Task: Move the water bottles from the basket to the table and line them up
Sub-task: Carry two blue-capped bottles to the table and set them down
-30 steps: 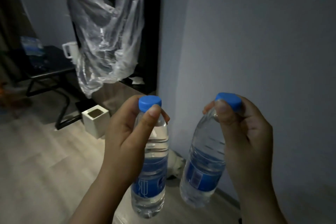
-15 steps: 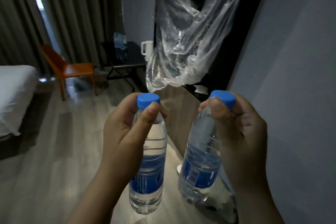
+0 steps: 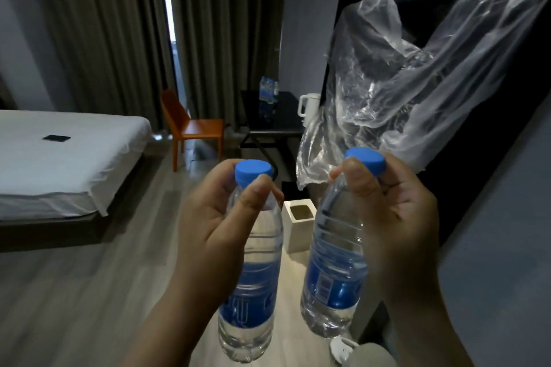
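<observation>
The room is dim and bluish; the only strong light is the bright slit between the curtains (image 3: 98, 24) at eleven o'clock, which whitens the bed (image 3: 68, 164) at nine o'clock and lays a pale sheen on the floor (image 3: 74, 292). My left grip (image 3: 208, 232) and right grip (image 3: 399, 217) are shaded on the sides facing me, while the left bottle (image 3: 262, 247), the right bottle (image 3: 331, 247) and the plastic sheet (image 3: 417, 83) at two o'clock catch soft glints. The wide lens bows lines near the edges, the far worktop (image 3: 286, 119) at twelve o'clock is murky and soft, and the wall (image 3: 507, 217) at three o'clock sits in flat grey shadow.
</observation>
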Demonstrator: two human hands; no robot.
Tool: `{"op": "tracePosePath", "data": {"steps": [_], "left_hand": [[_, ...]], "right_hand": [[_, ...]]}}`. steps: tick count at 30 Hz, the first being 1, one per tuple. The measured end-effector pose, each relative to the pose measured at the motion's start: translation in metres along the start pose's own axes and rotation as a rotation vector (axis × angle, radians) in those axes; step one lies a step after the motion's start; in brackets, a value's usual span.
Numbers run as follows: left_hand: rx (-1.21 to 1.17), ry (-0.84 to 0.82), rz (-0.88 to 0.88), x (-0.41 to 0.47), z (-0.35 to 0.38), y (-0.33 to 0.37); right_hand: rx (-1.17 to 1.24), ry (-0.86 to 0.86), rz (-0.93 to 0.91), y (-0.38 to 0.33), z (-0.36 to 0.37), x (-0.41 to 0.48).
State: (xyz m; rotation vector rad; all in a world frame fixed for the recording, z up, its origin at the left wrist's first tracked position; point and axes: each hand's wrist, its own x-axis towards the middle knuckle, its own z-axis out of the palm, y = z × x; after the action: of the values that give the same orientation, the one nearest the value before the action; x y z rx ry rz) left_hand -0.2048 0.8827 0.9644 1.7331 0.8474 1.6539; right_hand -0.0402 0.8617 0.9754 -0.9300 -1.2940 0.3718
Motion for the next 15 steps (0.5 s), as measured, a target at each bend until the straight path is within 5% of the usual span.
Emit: {"op": "tracePosePath", "data": {"steps": [15], "left_hand": [[0.030, 0.038, -0.011, 0.196, -0.051, -0.148]], "right_hand": [[0.040, -0.038, -0.028, 0.141, 0.145, 0.172]]}}
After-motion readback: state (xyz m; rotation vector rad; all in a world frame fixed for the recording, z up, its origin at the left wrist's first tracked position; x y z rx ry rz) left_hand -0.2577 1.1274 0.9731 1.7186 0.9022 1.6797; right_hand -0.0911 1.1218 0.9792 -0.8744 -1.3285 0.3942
